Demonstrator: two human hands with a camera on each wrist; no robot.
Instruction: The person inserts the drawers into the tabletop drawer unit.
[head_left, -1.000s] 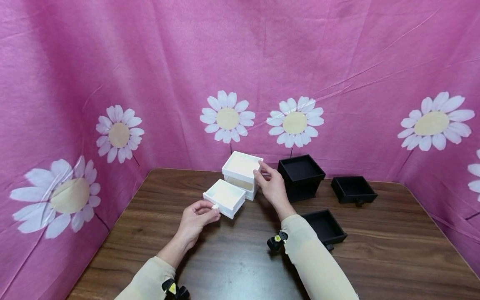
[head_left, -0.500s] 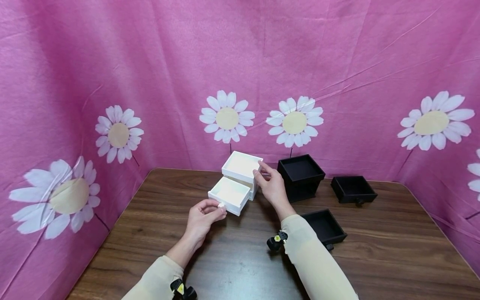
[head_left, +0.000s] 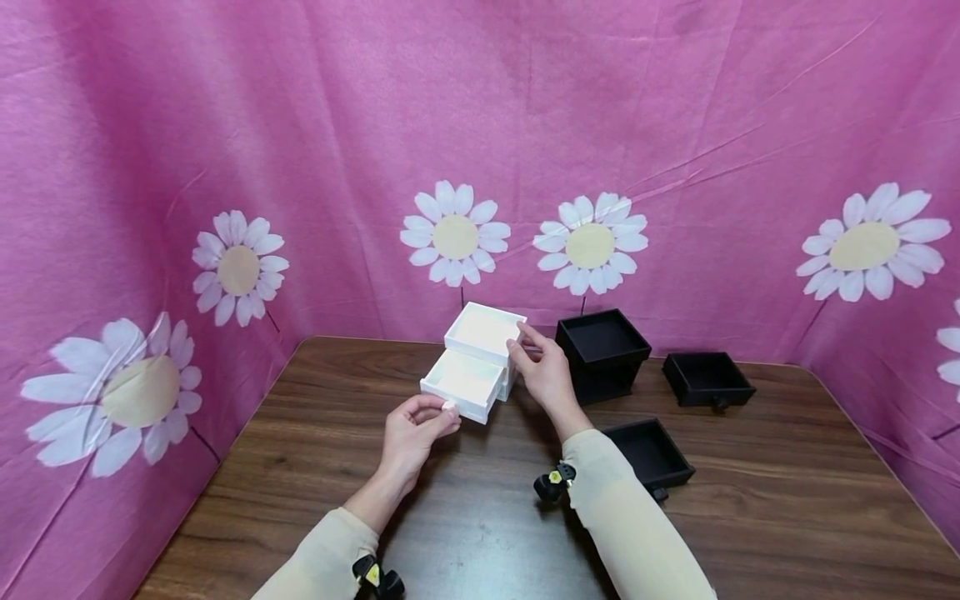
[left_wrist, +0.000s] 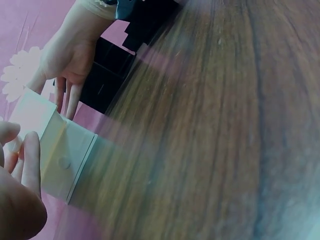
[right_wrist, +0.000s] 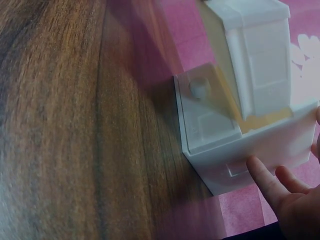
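Note:
A white box [head_left: 486, 330] stands near the table's back edge, its lower drawer front with a round knob [left_wrist: 64, 162] in place. A white drawer [head_left: 463, 382] juts out of its upper opening; in the right wrist view that drawer [right_wrist: 270, 62] looks tilted against the opening. My left hand [head_left: 408, 437] pinches the drawer's small knob [head_left: 449, 407] between thumb and fingers. My right hand [head_left: 546, 375] holds the box's right side and top edge, and in the right wrist view a fingertip touches the side wall [right_wrist: 280, 150].
A black box [head_left: 602, 337] stands right of the white one. Two black drawers lie on the wooden table [head_left: 480, 517]: one [head_left: 708, 379] at the back right, one [head_left: 651, 454] nearer, beside my right sleeve. A pink flowered curtain [head_left: 360, 125] hangs behind.
My left hand has moved right and slightly away from me, and the white drawer has come from in front of the box into its opening. My right hand has stayed in place.

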